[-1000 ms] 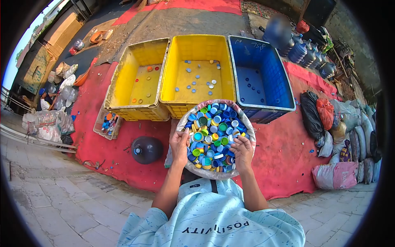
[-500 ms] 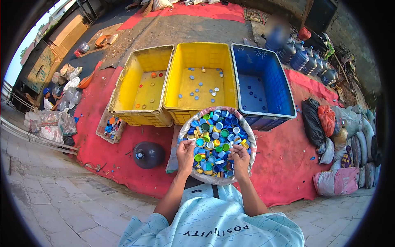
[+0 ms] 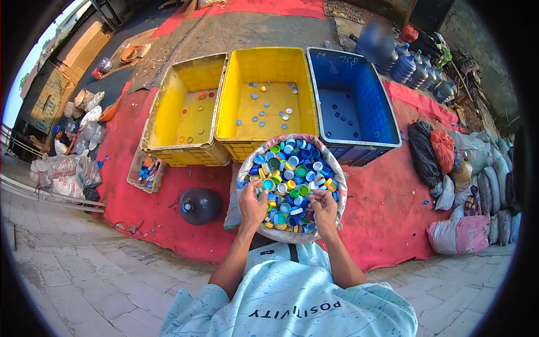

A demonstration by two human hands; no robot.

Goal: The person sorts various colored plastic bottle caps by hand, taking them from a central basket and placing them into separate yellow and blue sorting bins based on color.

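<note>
A round sack (image 3: 292, 238) full of bottle caps in blue, green, yellow and white stands in front of me. At its left side my left hand (image 3: 254, 205) has thumb and index finger around a teal cap (image 3: 268, 184). My right hand (image 3: 324, 209) is over the right part of the caps, fingers bent together; what they hold, if anything, is too small to tell. Beyond the sack are a left yellow crate (image 3: 185, 147), a middle yellow crate (image 3: 266, 139) and a blue crate (image 3: 359, 143), each with scattered caps inside.
A dark round jug (image 3: 200, 206) and a small crate (image 3: 147, 168) of mixed pieces lie left on the red sheet (image 3: 387, 224). Stuffed bags (image 3: 457, 233) line the right side, big water bottles (image 3: 418, 73) the back right. A person (image 3: 60, 143) sits far left.
The view has shifted, so the crates appear slightly higher and further left. My left thumb and index finger have come to the teal cap. My right hand has moved a little within the sack's right side.
</note>
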